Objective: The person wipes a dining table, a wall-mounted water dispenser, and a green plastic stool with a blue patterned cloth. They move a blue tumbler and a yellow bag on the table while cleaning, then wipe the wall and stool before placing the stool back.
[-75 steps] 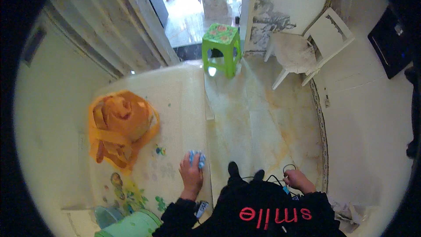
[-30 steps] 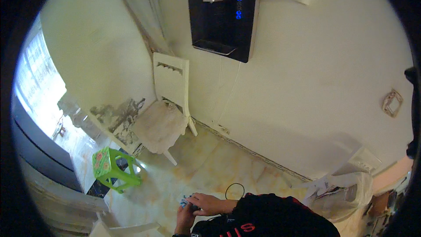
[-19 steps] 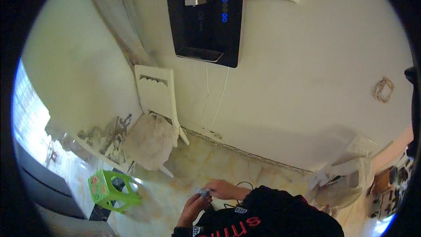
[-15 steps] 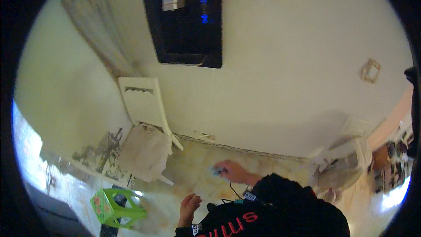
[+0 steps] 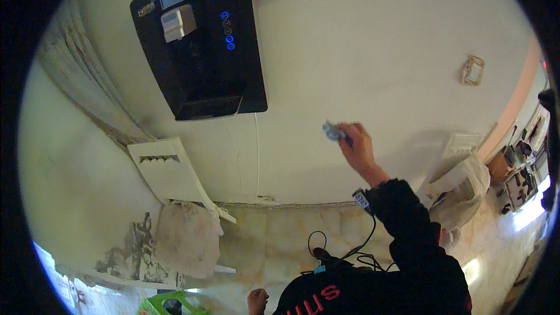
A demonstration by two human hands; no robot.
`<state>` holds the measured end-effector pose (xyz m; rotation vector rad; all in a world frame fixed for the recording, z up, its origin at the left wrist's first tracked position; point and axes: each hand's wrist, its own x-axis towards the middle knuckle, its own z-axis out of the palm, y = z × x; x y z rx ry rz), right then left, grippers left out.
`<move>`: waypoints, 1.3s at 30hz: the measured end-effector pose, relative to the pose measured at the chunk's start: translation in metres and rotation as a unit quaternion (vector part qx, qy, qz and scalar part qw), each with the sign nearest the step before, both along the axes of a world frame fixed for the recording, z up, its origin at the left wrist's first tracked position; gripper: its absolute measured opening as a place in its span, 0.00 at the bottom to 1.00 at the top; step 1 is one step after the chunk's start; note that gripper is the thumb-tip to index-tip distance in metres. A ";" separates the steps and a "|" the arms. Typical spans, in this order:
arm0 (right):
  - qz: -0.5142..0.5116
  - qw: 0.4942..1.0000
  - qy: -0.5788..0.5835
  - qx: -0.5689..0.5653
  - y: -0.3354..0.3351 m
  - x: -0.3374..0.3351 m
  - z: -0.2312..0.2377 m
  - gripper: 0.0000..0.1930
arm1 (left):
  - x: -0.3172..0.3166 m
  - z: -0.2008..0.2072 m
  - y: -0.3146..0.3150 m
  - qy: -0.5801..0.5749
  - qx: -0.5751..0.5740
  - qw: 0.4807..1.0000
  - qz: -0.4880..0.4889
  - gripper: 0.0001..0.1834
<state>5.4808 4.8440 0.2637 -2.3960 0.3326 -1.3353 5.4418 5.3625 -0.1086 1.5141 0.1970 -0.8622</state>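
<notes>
My right hand (image 5: 357, 147) is raised in front of the pale wall, its fingers closed around a small light-blue and grey thing (image 5: 333, 131). Its kind is too blurred to make out. Down at the lower edge, my left hand (image 5: 257, 301) is loosely curled; whether anything small is in it does not show. A black wall-mounted water dispenser (image 5: 213, 79) with lit blue buttons hangs to the left of my right hand. On the dispenser's front is a whitish boxy part (image 5: 178, 23).
A worn white chair (image 5: 186, 239) stands at the left, near a green stool (image 5: 169, 303). At the right, a pale plastic bag (image 5: 466, 192) hangs by another white chair (image 5: 461, 143). Black cables (image 5: 356, 251) run from my right sleeve to my body.
My right hand has risen from over the floor to in front of the wall, with the light-blue thing in it. The view has shifted, and my left hand sits lower in it.
</notes>
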 end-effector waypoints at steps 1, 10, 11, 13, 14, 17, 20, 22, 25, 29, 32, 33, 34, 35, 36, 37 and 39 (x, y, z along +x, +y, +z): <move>-0.015 1.000 0.005 -0.011 -0.015 0.013 0.014 0.17 | 0.005 0.002 -0.004 -0.018 0.070 0.997 -0.018 0.10; -0.115 0.969 -0.174 -0.133 -0.167 0.097 0.141 0.16 | 0.025 0.008 -0.080 -0.268 0.172 0.945 -0.077 0.14; -0.121 0.959 -0.192 -0.168 -0.177 0.103 0.141 0.16 | 0.031 0.010 -0.087 -0.272 0.176 0.943 -0.073 0.14; -0.169 0.964 -0.115 -0.169 -0.184 0.110 0.124 0.16 | 0.041 0.017 -0.102 -0.288 0.182 0.938 -0.065 0.14; -0.173 0.964 -0.106 -0.170 -0.180 0.113 0.111 0.16 | 0.048 0.020 -0.109 -0.293 0.192 0.934 -0.067 0.15; -0.093 0.964 0.172 -0.182 -0.171 0.107 0.093 0.14 | 0.075 0.031 -0.131 -0.303 0.260 0.910 -0.113 0.16; -0.081 0.973 -0.075 -0.201 -0.189 0.092 0.134 0.17 | 0.116 0.051 -0.167 -0.357 0.244 0.886 -0.166 0.17; -0.076 0.957 -0.203 -0.190 -0.218 0.081 0.191 0.21 | 0.140 0.080 -0.203 -0.404 0.202 0.871 -0.195 0.19; -0.173 0.929 -0.238 -0.225 -0.235 0.078 0.231 0.15 | 0.185 0.155 -0.286 -0.536 0.167 0.803 -0.201 0.17; -0.127 0.958 -0.023 -0.256 -0.215 0.080 0.211 0.13 | 0.229 0.311 -0.405 -0.672 0.040 0.732 -0.101 0.16; -0.059 0.956 -0.068 -0.279 -0.216 0.072 0.216 0.14 | 0.238 0.425 -0.468 -0.800 0.050 0.593 -0.075 0.28; -0.069 0.950 -0.147 -0.267 -0.221 0.070 0.227 0.14 | 0.239 0.457 -0.486 -0.827 0.032 0.558 -0.059 0.30; -0.056 0.944 -0.187 -0.266 -0.234 0.066 0.250 0.14 | 0.240 0.484 -0.502 -0.849 0.014 0.526 -0.043 0.32; -0.075 0.925 -0.240 -0.284 -0.244 0.065 0.270 0.14 | 0.240 0.507 -0.516 -0.864 0.033 0.501 -0.036 0.34; -0.094 0.927 -0.248 -0.265 -0.246 0.067 0.278 0.14 | 0.241 0.525 -0.528 -0.879 0.047 0.474 -0.021 0.36; -0.114 0.919 -0.274 -0.261 -0.248 0.068 0.282 0.13 | 0.242 0.537 -0.538 -0.885 0.052 0.462 -0.015 0.37; -0.133 0.918 -0.206 -0.311 -0.240 0.074 0.278 0.13 | 0.247 0.552 -0.559 -0.895 0.063 0.441 0.001 0.38</move>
